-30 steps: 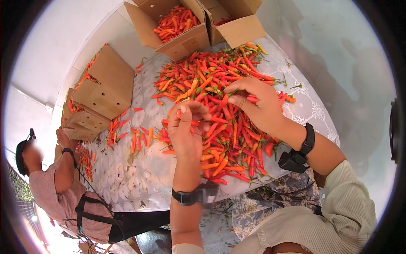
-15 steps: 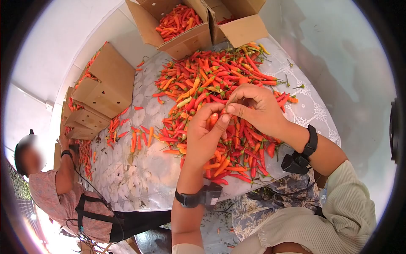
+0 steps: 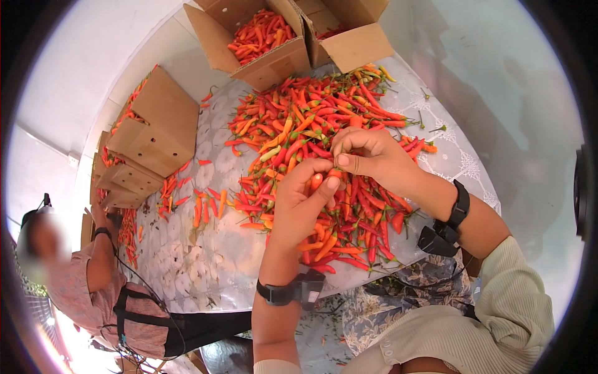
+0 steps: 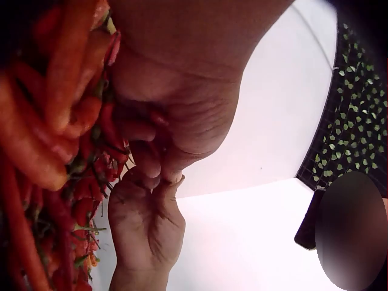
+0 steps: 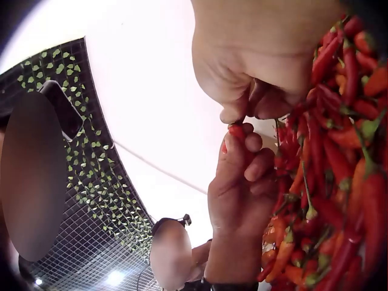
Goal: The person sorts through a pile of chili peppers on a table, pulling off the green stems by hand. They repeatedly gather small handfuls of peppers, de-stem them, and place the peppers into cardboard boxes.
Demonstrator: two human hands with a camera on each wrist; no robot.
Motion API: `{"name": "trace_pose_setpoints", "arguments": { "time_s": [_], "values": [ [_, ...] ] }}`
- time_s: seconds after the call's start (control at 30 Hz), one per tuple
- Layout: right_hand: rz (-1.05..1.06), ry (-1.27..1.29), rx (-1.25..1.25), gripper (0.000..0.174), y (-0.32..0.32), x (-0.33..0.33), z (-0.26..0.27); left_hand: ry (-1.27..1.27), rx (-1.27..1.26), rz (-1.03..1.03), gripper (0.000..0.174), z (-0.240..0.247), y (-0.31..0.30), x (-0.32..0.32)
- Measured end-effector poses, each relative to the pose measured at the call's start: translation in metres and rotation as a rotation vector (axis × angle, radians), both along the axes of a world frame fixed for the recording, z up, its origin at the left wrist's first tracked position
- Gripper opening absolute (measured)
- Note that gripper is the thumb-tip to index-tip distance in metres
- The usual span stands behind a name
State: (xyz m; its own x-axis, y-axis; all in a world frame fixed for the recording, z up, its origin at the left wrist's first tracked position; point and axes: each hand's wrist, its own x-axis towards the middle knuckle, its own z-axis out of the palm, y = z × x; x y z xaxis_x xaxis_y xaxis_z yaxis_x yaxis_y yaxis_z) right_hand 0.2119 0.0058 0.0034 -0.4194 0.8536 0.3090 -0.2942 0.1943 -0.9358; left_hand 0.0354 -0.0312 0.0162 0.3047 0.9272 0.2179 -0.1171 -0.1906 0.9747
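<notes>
Above a heap of red and orange chillies [image 3: 268, 124], the two hands meet at the fingertips. The left hand [image 3: 303, 202] holds red chillies in its curled fingers, one end showing between thumb and forefinger. The right hand [image 3: 380, 163] pinches the green stem end with thumb and forefinger. In the right wrist view, a red chilli [image 5: 237, 131] sticks up from the left hand [image 5: 239, 188], its top under the right hand's [image 5: 260, 60] fingertips. The left wrist view shows the left hand [image 4: 182, 103] over the right [image 4: 147, 224], the grasp mostly hidden.
Open cardboard boxes [image 3: 274, 65] with chillies stand behind the heap, and more boxes [image 3: 156, 121] stand at the left. Loose chillies [image 3: 205, 209] and stems lie on the patterned tablecloth [image 3: 180, 268]. Another person [image 3: 93, 268] works at the table's left side.
From apart, the hands have come together: the left hand moved right and up to the right hand's fingertips. Over the last half second they have barely shifted.
</notes>
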Motion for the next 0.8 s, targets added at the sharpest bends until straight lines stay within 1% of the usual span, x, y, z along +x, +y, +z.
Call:
{"name": "trace_pose_setpoints", "arguments": {
  "time_s": [0.07,0.17,0.27,0.37,0.57,0.67,0.77,0.8],
  "values": [
    [0.016,0.006,-0.009,0.017,0.0001,0.0002,0.0002,-0.027,0.005,-0.012,0.019,0.0004,0.0001,0.0009],
    [0.071,0.022,0.002,0.018,0.0032,0.002,-0.0026,0.024,-0.006,-0.07,0.018,-0.0005,0.002,-0.0033],
    [0.09,0.009,0.005,0.018,0.0024,0.0032,0.0011,0.016,-0.019,-0.091,0.017,0.0001,0.0012,-0.0045],
    [0.177,0.036,-0.083,0.018,0.0032,0.0064,0.0026,-0.011,-0.021,-0.104,0.017,-0.001,0.0011,-0.0045],
    [0.227,0.131,-0.145,0.019,0.0019,0.0039,0.0004,0.002,-0.034,-0.136,0.019,-0.0027,0.0023,-0.0077],
    [0.227,0.161,-0.253,0.017,-0.0016,0.0036,0.0036,-0.002,-0.053,-0.082,0.021,0.0026,-0.0001,-0.0062],
    [0.061,0.045,-0.036,0.019,-0.0011,-0.0024,0.0014,0.009,-0.089,0.001,0.022,0.0062,-0.0003,-0.0053],
    [0.036,0.032,0.009,0.018,-0.0018,-0.0031,0.002,0.01,-0.081,0.003,0.022,0.0057,0.0003,-0.0055]
  ]
}}
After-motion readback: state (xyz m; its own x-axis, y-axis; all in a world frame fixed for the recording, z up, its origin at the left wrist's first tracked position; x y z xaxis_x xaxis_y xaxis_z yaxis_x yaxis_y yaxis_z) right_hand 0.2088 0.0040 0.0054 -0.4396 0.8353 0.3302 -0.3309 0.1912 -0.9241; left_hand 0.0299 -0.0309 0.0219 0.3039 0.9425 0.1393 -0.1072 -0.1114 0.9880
